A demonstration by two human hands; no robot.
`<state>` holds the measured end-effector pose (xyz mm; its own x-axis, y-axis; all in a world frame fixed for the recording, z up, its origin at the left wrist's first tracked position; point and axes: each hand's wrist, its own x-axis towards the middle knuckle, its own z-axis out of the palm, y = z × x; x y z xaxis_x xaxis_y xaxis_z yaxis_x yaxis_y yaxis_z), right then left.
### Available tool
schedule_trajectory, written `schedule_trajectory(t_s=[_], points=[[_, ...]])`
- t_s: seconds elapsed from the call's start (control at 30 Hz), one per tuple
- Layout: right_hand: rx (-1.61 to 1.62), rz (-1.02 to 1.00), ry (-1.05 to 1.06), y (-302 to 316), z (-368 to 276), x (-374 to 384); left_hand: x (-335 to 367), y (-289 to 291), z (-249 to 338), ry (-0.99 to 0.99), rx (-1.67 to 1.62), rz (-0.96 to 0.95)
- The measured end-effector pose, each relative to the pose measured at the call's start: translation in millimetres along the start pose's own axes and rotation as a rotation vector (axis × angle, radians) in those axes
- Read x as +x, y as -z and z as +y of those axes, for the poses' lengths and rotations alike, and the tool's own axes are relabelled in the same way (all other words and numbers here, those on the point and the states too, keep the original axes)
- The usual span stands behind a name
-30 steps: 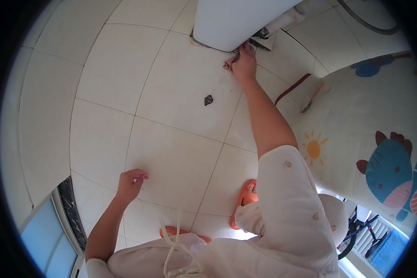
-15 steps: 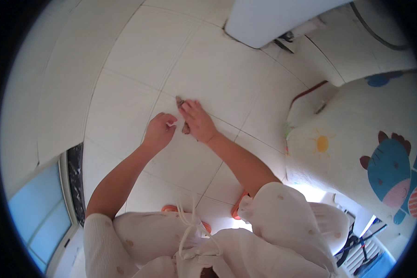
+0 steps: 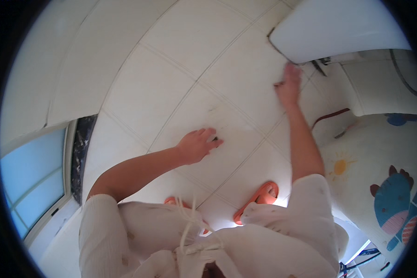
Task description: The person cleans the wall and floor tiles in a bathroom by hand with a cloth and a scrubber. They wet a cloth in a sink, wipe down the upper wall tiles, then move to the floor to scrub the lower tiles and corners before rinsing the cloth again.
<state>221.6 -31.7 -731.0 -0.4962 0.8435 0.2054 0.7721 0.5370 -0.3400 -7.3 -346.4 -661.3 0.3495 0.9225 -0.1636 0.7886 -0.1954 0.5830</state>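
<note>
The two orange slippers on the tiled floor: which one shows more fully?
The right slipper, below the right arm, shows most of its strap and sole; the left slipper is mostly hidden behind the white clothing.

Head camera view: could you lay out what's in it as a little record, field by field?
Setting: white tiled floor, seen from above
Left hand: low over the tiles, fingers curled around something small and dark; what it is cannot be told
Right hand: stretched forward, fingers spread, at the edge of a white appliance
Footwear: orange slippers on the tiles
Clothing: pale loose garment with a drawstring
To the right: play mat with sun and fish pictures
To the left: window
</note>
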Motion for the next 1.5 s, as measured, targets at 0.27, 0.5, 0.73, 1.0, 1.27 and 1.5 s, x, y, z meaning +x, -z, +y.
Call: schedule_trajectory(t_s=[0.27,0.5,0.73,1.0,1.27,1.5], points=[[0.168,-0.252,0.321,-41,-168,19,1,-14,-13,-0.135,0.163,-0.122],[0.411,-0.261,0.769,-40,-226,-115,-32,15,2,-0.05,-0.106,0.072],[1.395,-0.462,-0.815,24,-174,-16,-109,63,-57,0.777,-1.157,0.166],[0.018,-0.21,0.34,-61,-166,37,-203,86,-104,0.844,-1.612,0.815],[0.411,-0.427,1.031,-85,-354,-142,-193,101,-106,0.72,-1.608,0.902],[0.835,-0.668,0.37,-27,-312,-154,-179,108,-101,0.778,-1.552,0.89]])
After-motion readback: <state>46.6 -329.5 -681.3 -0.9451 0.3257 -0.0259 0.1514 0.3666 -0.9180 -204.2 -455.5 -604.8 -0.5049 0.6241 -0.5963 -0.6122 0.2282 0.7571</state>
